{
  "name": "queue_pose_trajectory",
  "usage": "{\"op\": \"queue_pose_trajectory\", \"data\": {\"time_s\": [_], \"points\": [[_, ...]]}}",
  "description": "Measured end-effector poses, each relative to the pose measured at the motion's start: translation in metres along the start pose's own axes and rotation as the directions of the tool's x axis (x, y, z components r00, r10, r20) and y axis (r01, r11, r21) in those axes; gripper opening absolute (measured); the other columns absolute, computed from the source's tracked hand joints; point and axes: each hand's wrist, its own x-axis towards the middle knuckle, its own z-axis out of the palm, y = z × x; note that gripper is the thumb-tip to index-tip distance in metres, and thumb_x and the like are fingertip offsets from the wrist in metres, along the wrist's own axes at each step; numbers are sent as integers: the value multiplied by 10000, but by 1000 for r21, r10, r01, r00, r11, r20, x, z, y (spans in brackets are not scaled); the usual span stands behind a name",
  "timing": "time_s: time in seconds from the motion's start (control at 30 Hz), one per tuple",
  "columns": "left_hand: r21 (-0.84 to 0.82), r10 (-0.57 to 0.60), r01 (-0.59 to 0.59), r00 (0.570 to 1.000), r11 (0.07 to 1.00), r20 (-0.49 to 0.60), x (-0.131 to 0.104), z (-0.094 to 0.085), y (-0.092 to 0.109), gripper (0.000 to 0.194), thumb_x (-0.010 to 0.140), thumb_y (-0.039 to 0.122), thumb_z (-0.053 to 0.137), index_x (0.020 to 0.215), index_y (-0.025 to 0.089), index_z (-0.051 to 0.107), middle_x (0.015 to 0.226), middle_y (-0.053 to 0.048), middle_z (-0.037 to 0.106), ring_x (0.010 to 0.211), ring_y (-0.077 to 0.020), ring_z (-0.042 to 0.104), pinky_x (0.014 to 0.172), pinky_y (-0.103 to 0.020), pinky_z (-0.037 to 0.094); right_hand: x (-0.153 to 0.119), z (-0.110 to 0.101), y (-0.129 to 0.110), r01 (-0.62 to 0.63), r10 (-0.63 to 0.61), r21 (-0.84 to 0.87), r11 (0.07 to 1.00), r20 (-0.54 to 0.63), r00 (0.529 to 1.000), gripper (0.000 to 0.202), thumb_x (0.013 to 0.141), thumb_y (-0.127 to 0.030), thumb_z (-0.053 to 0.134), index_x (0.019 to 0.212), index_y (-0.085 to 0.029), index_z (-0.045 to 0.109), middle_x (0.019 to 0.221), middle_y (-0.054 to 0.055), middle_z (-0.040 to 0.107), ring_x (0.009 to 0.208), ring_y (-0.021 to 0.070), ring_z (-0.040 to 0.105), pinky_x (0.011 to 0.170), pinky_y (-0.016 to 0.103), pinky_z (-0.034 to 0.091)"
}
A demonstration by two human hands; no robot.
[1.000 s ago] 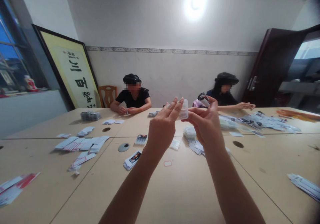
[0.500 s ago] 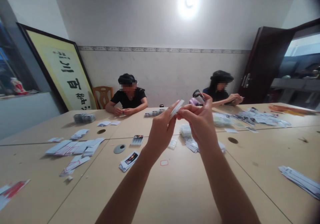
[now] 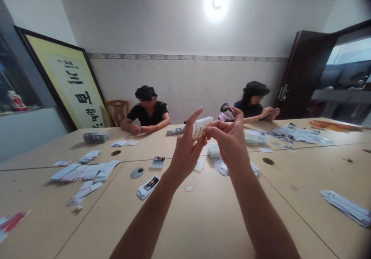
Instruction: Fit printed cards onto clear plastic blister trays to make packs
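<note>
Above the table, my left hand (image 3: 187, 149) grips a small translucent plastic case (image 3: 199, 127) with compartments. Its index finger points up, off the case. My right hand (image 3: 230, 139) pinches the case's near right corner between thumb and fingers. A dark, curved printed piece (image 3: 227, 107) shows by the raised fingers of my right hand; whether they hold it I cannot tell. Below my hands, another clear case (image 3: 199, 166) lies on the table. A stack of clear cases (image 3: 213, 151) and white papers (image 3: 220, 167) are partly behind my right hand.
Printed cards (image 3: 148, 187) and a filled case (image 3: 158, 162) lie left of my arms. Folded white papers (image 3: 84, 172) spread farther left, more strips (image 3: 346, 207) at right. Across the table (image 3: 191, 220) sit two people, one at left (image 3: 149, 114), one at right (image 3: 255, 108).
The plastic case has turned from edge-on to showing its compartmented face. My left index finger has lifted off it. The view has shifted slightly.
</note>
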Motion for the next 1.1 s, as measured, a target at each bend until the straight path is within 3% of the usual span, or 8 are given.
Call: {"op": "queue_pose_trajectory", "data": {"time_s": [0.27, 0.6, 1.1], "points": [[-107, -23, 26, 999, 994, 22, 0, 2, 0, 409, 979, 363, 603, 1354, 285, 459, 1051, -35, 693, 861, -162, 724, 768, -311, 665, 0, 1, 0, -22, 22, -5, 1000, -12, 1000, 776, 599, -138, 723, 1215, -276, 271, 615, -108, 677, 502, 116, 596, 543, 252, 524], [-211, -104, 114, 993, 971, 57, -1, 3, 2, 403, 971, 410, 604, 1308, 288, 419, 1026, -34, 660, 841, -146, 713, 740, -301, 659, 0, 2, -2, -30, 30, -18, 999, -12, 999, 756, 588, -139, 708, 1194, -276, 277, 618, -114, 680, 495, 106, 589, 567, 249, 525], [-296, -165, 196, 978, 935, 127, 1, -5, 12, 380, 955, 308, 620, 1268, 309, 406, 977, -22, 637, 878, -165, 720, 712, -274, 660, -1, -2, 0, 23, -21, -56, 998, 39, 999, 718, 625, -137, 728, 1185, -299, 308, 642, -120, 685, 526, 112, 626, 573, 252, 542]]}}
